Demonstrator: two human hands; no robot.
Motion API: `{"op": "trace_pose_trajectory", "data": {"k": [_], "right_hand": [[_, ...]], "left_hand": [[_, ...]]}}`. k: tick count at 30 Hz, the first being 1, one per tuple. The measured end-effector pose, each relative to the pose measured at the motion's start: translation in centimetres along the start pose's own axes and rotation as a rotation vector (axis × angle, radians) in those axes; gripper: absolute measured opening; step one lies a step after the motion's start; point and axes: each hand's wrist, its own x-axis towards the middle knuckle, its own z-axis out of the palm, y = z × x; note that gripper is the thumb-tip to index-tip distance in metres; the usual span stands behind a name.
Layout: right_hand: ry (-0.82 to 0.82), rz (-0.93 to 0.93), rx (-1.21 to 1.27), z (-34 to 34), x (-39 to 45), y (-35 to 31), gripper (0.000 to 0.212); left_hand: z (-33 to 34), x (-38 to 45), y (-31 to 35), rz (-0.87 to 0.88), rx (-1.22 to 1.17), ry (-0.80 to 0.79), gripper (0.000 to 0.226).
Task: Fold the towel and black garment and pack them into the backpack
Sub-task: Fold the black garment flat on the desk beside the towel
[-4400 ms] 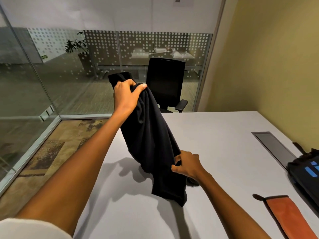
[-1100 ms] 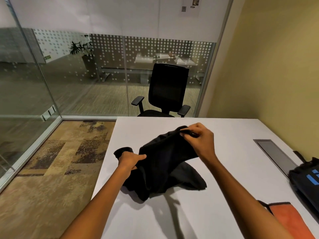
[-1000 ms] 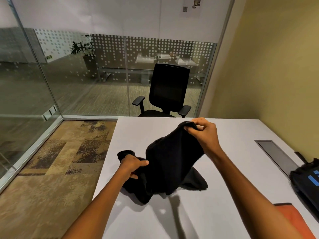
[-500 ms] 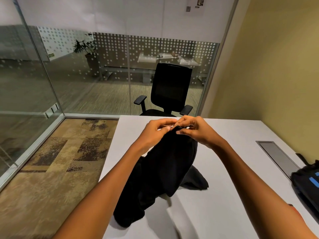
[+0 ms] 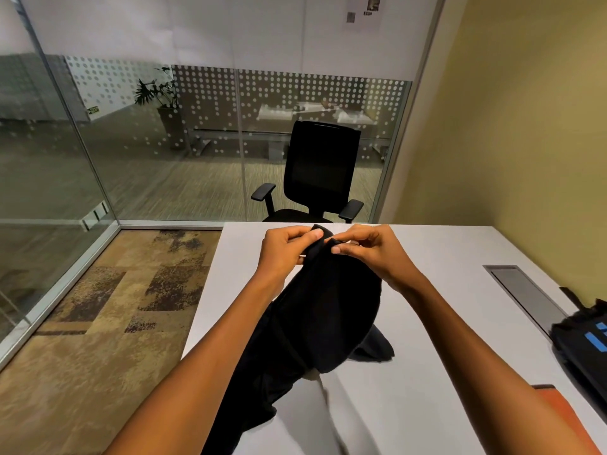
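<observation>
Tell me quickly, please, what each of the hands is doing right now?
Left hand: closed, pinching the top edge of the black garment.
Right hand: closed, pinching the same edge beside it.

Solid black garment (image 5: pixel 325 310) over a plain white counter (image 5: pixel 437 257); black backpack (image 5: pixel 581 343) flashing blue patches, orange towel (image 5: pixel 568 412) with dark trim, mottled brown-tan carpet (image 5: pixel 98 323), white-dotted glass (image 5: pixel 295 93), black chair (image 5: pixel 320 165).

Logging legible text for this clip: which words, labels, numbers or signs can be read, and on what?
No text reads clearly.
Paper notice on the wall: print and pictures too small.
Small sign beyond the glass: blurred.
Backpack: blue marks, cut off by the frame edge, unreadable.
Black garment, orange towel: no print visible.
</observation>
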Motion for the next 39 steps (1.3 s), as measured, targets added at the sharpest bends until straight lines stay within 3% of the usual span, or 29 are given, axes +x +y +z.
{"op": "trace_pose_trajectory", "data": {"k": [6, 12, 15, 18, 20, 22, 27, 29, 30, 31, 33, 34, 35, 39], "right_hand": [[0.168, -0.019, 0.078, 0.6, 0.5, 0.2, 0.014], [0.174, 0.004, 0.122, 0.7, 0.7, 0.2, 0.013], [0.150, 0.032, 0.067, 0.4, 0.9, 0.0, 0.025], [-0.102, 0.099, -0.049, -0.7, 1.0, 0.1, 0.047], [-0.213, 0.178, -0.159, -1.1, 1.0, 1.0, 0.043], [-0.152, 0.237, -0.178, -1.2, 0.8, 1.7, 0.039], [-0.003, 0.220, 0.020, -1.2, 0.8, 1.1, 0.041], [-0.008, 0.194, 0.098, -0.7, 1.0, 0.2, 0.032], [-0.003, 0.156, 0.098, -0.3, 1.1, -0.4, 0.026], [0.011, 0.116, 0.084, 0.1, 1.3, -0.9, 0.021], [0.040, 0.032, 0.050, 1.3, 1.5, -2.0, 0.016], [0.048, 0.006, 0.038, 1.9, 1.6, -2.3, 0.017], [0.049, -0.011, 0.039, 2.5, 1.6, -2.6, 0.019], [-0.060, 0.021, 0.242, 4.1, 1.5, -2.1, 0.046]], "left_hand": [[0.3, -0.4, 1.1, 0.008, 0.037, -0.074, 0.019], [0.4, -1.0, 1.2, 0.036, 0.071, -0.147, 0.020], [0.4, -1.2, 1.3, 0.094, 0.053, -0.202, 0.018], [-0.1, -1.0, 1.3, 0.172, 0.072, -0.171, 0.030], [-0.4, -0.8, 1.8, 0.199, 0.051, -0.182, 0.027], [-0.7, -0.5, 2.4, 0.197, 0.041, -0.158, 0.025], [-1.5, -0.2, 3.7, 0.162, 0.040, 0.074, 0.028], [-1.5, -0.5, 4.0, 0.199, 0.166, 0.041, 0.023], [-1.5, -0.7, 3.8, 0.215, 0.284, -0.024, 0.013], [-1.5, -0.8, 3.6, 0.222, 0.435, -0.125, 0.018], [-1.5, -0.8, 2.9, 0.182, 0.723, -0.306, 0.076], [-1.5, -0.8, 2.7, 0.160, 0.827, -0.333, 0.088], [-1.5, -0.7, 2.7, 0.149, 0.911, -0.307, 0.084], [-1.9, -0.5, 3.3, 0.199, 1.217, 0.014, 0.027]]}}
